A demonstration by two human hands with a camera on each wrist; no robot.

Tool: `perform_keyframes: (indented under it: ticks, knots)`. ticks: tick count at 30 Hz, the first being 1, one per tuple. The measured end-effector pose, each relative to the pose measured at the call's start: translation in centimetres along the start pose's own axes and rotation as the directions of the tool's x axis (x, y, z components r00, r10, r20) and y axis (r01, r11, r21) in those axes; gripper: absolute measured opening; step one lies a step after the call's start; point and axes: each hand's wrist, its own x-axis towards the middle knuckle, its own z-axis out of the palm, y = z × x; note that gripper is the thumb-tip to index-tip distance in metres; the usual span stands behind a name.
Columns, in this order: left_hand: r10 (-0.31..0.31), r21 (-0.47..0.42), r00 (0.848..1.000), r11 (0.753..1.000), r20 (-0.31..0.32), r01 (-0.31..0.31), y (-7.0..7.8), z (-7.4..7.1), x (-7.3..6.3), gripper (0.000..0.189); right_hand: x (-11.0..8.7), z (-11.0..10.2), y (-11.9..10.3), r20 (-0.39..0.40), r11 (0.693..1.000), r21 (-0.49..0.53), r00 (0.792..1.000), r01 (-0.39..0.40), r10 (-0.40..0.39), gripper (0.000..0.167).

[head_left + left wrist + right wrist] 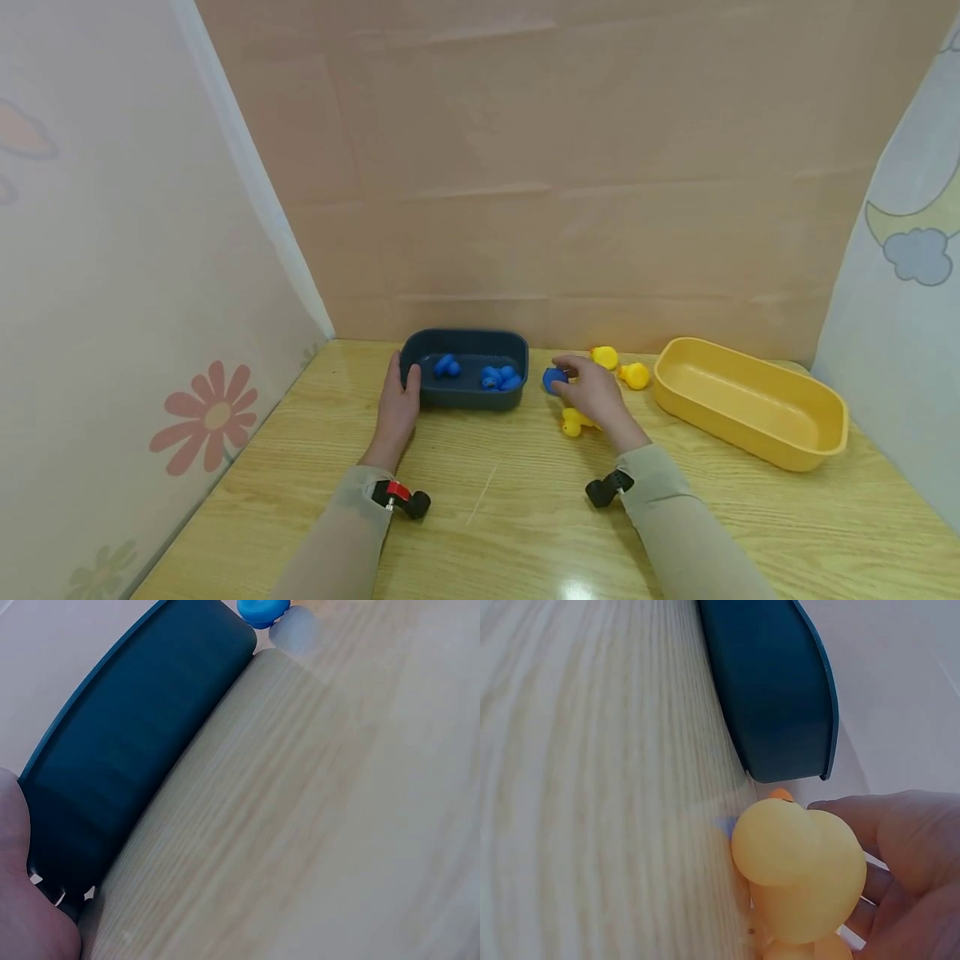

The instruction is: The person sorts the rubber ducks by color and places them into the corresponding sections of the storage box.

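Note:
My left hand (397,408) rests against the left end of a dark blue bin (465,398), fingers along its side and thumb at the front corner. Several blue rubber ducks lie inside, among them one on the left (447,366) and a cluster (500,378) on the right. Just right of the bin, my right hand (592,390) pinches another blue rubber duck (552,381) between thumb and fingers. A yellow rubber duck (574,422) sits under that hand's near side; in the right wrist view this yellow duck (799,870) hides the pinched one.
Two more yellow ducks, one farther back (603,357) and one to its right (635,376), lie beyond my right hand. A yellow bin (750,433) stands at the right, angled. Behind the wooden table (510,508) rises a brown covered wall (525,208).

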Motion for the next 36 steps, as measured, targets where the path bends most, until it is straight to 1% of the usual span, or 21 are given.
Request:
perform_keyframes:
  ticks: [4,10,13,16,18,26,31,36]
  knots:
    - [0.002,-0.001,1.000,1.000,0.001,-0.002,0.04,0.05,0.00,0.072,0.02,0.10,0.02,-0.013,1.000,0.002,1.000,0.000,0.000,0.045]
    - [-0.001,-0.003,1.000,1.000,0.007,0.001,-0.02,0.08,0.04,0.074,0.01,0.10,-0.01,-0.018,0.997,-0.081,1.000,-0.006,0.004,0.050]
    - [-0.001,-0.003,1.000,1.000,0.009,0.001,-0.03,0.07,0.03,0.076,-0.03,0.12,-0.09,-0.006,0.992,-0.123,1.000,0.020,-0.021,0.051]
    - [-0.002,-0.007,1.000,1.000,0.009,0.002,-0.03,0.06,0.00,0.077,-0.08,0.18,-0.10,0.001,0.989,-0.141,0.999,0.046,-0.046,0.049]
    - [-0.004,-0.008,1.000,1.000,0.008,0.004,-0.05,0.06,-0.01,0.077,-0.12,0.19,-0.06,0.001,0.988,-0.145,0.999,0.051,-0.052,0.046]
    - [-0.007,-0.020,1.000,1.000,0.005,0.007,-0.10,0.06,0.06,0.072,-0.14,0.27,0.02,0.000,0.990,-0.139,1.000,0.024,-0.024,0.039]
    - [-0.003,-0.026,1.000,1.000,0.003,0.003,0.04,0.05,-0.10,0.072,-0.15,0.32,-0.02,-0.003,0.990,-0.138,0.999,0.031,-0.032,0.037]
    - [0.003,-0.011,1.000,1.000,0.000,-0.003,-0.11,0.07,-0.06,0.075,-0.07,0.35,0.06,-0.006,0.994,-0.109,1.000,0.014,-0.014,0.034]
